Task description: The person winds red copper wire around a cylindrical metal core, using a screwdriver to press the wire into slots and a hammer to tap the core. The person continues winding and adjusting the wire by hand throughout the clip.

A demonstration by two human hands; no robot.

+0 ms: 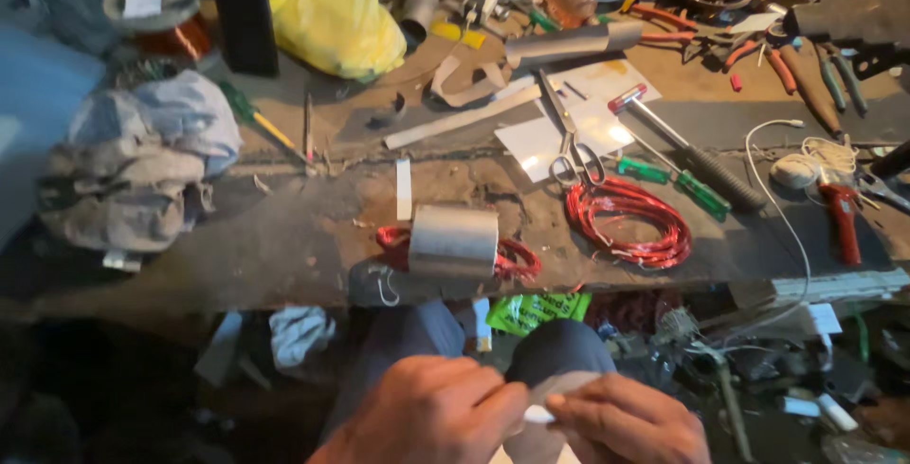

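My left hand [431, 417] and my right hand [621, 421] meet low in the head view, over my knees, and together pinch a small pale strip of paper-like material [550, 398]. On the bench edge just above them stands a grey metal cylinder [453, 239] on top of a coil of red wire [512, 260]. A second, larger coil of red wire [627, 220] lies to its right. Scissors [571, 137] lie on white sheets [578, 118] behind the coils.
The worn workbench [284, 236] carries a hammer [692, 151], green-handled screwdrivers [678, 184], pliers [839, 213], a white cable [782, 189], a grey tube [569, 44], a yellow bag [327, 9] and a bundle of rags [142, 161]. Clutter lies on the floor at right.
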